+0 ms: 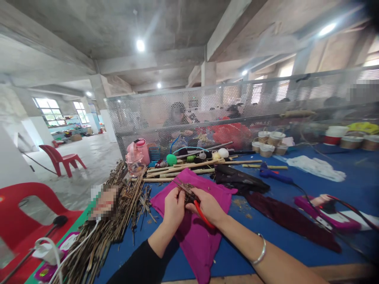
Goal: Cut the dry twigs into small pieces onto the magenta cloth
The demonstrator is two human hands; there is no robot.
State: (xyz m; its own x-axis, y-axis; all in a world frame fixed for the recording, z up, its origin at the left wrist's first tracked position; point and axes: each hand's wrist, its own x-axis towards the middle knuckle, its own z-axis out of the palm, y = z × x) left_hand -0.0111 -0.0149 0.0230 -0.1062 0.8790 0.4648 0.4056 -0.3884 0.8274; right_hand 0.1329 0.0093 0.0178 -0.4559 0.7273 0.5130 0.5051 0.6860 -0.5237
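From where I stood, the person at the blue table [287, 246] had both hands close together over a magenta cloth [195, 244] spread out on the tabletop. The right hand [209, 206] was clamped on a pair of red-handled scissors [203, 215]; the handles ran down along the palm, and the blades stuck out past the fingers, pointing away and toward the left. The left hand [174, 206] had its thumb and fingers drawn together at the left edge of a small brown clump [187, 187] of dried plant matter, though I couldn't make out exactly how much of it was pinched. That clump sat between the two sets of fingertips, right under the blades, above the middle of the cloth. Whether the blades were biting into it was too small to tell.

A silver bracelet [261, 250] circled the right wrist. To the left of the cloth lay a long heap of dry stems [112, 225], and beyond the hands, cut sticks [231, 162] lay crosswise. Over on the right were a black cloth [237, 177], a maroon cloth [284, 217] and a blue glue gun [275, 173].
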